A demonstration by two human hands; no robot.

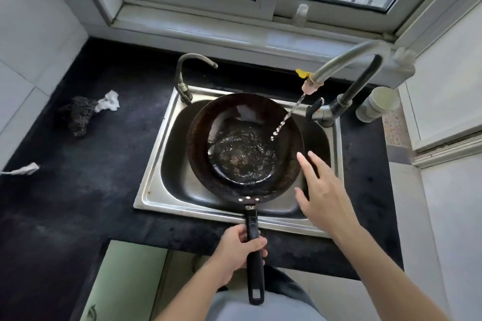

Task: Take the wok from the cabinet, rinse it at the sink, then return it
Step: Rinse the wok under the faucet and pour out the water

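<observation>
A dark round wok (198,143) hangs over the steel sink (154,190), with a pool of water in its bottom. My left hand (238,250) grips its long black handle (254,268) near the counter's front edge. A thin stream of water (287,117) falls from the tall faucet (347,60) into the wok. My right hand (322,193) hovers with spread straight fingers beside the wok's right rim, holding nothing.
A second, smaller tap (182,73) stands at the sink's back left. A steel scrubber (78,114) and crumpled paper (108,101) lie on the black counter (65,190) at left. A white cup-like pipe fitting (378,107) stands at right. An open cabinet door (125,281) shows below.
</observation>
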